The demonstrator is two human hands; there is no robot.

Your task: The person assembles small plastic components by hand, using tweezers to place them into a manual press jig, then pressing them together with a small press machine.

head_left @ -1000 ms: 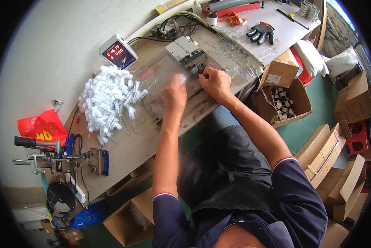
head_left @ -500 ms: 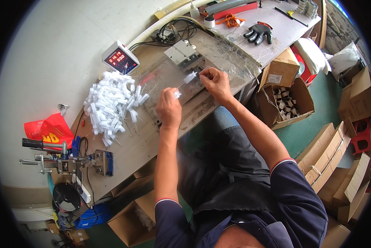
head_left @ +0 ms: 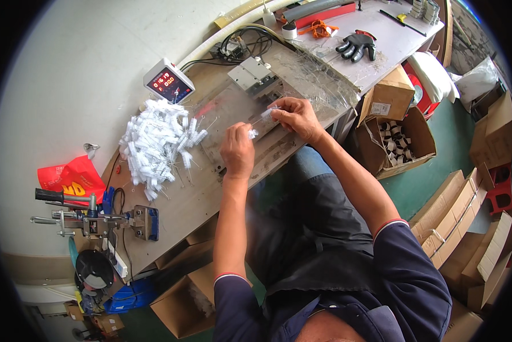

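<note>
Gripping 1 white-bristled wire brush between the 2 hands: pinched at the bristles in the right hand, apparently held by the thin stem in the closed left hand, beside a white tuft. Probably light, springy and soft-bristled, like those in the brush pile left of the left hand; best taken by the stem, likely stiff yet bendable.

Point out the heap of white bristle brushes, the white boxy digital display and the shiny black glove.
Heap of white bristle brushes (head_left: 155,145), head view: middle of the heap.
White boxy digital display (head_left: 169,83), head view: its dark screen.
Shiny black glove (head_left: 358,45), head view: its broad middle.
</note>
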